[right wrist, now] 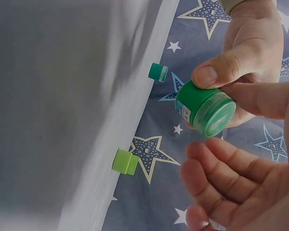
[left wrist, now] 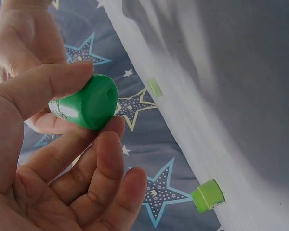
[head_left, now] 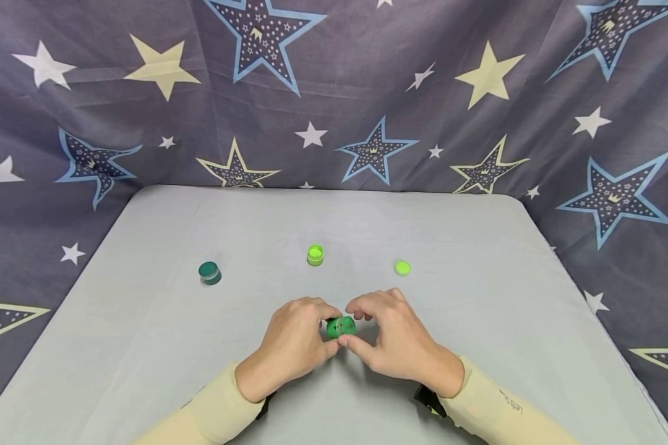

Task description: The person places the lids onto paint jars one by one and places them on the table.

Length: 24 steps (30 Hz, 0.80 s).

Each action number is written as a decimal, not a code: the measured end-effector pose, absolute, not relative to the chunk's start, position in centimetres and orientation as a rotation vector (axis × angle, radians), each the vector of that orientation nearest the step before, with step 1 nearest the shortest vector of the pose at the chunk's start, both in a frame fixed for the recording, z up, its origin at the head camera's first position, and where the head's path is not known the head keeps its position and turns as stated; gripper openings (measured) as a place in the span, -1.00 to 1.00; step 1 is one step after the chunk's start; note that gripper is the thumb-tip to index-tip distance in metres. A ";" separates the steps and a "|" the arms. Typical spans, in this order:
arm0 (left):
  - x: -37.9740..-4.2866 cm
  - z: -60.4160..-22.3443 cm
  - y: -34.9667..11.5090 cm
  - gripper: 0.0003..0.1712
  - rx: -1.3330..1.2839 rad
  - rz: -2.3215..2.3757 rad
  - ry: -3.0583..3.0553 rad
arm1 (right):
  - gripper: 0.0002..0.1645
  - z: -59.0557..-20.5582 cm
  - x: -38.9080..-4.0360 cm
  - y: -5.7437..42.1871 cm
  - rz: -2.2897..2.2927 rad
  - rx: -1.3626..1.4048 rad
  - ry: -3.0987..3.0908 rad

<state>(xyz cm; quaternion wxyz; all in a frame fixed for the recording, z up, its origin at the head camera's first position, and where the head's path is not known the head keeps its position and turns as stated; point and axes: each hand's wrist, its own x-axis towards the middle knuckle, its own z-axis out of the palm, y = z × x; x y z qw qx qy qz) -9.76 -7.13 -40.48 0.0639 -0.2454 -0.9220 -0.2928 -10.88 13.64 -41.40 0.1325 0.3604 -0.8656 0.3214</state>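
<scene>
My left hand (head_left: 296, 339) pinches a small green paint jar (head_left: 334, 328) between thumb and fingers, tilted on its side above the table. Its rounded green base (left wrist: 98, 101) faces the left wrist camera. The translucent lid (right wrist: 216, 117) points toward my right hand (head_left: 395, 339). That hand's thumb touches the lid's edge, while its other fingers (right wrist: 226, 175) are spread loosely apart from it. Farther back stands a light green jar (head_left: 315, 256) without its lid; the round light green lid (head_left: 402, 267) lies to its right.
A dark teal jar (head_left: 209, 272) with its lid on is at the left of the table. A pale grey cloth covers the table (head_left: 145, 334). Behind and at both sides hangs a dark curtain (head_left: 356, 93) with stars.
</scene>
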 end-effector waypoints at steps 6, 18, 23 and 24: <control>-9.7 -40.6 -7.1 -0.68 -0.732 -0.889 -2.784 | -0.61 -41.5 -10.9 13.7 0.974 1.108 -2.470; -9.7 -40.6 -7.0 -0.70 -0.734 -0.912 -2.775 | -0.66 -41.6 -10.8 13.7 0.989 1.123 -2.471; -9.6 -40.7 -7.0 -0.71 -0.740 -0.912 -2.773 | -0.69 -41.7 -10.8 13.7 0.973 1.114 -2.466; -9.6 -40.7 -7.0 -0.71 -0.741 -0.911 -2.773 | -0.69 -41.7 -10.8 13.7 0.969 1.111 -2.467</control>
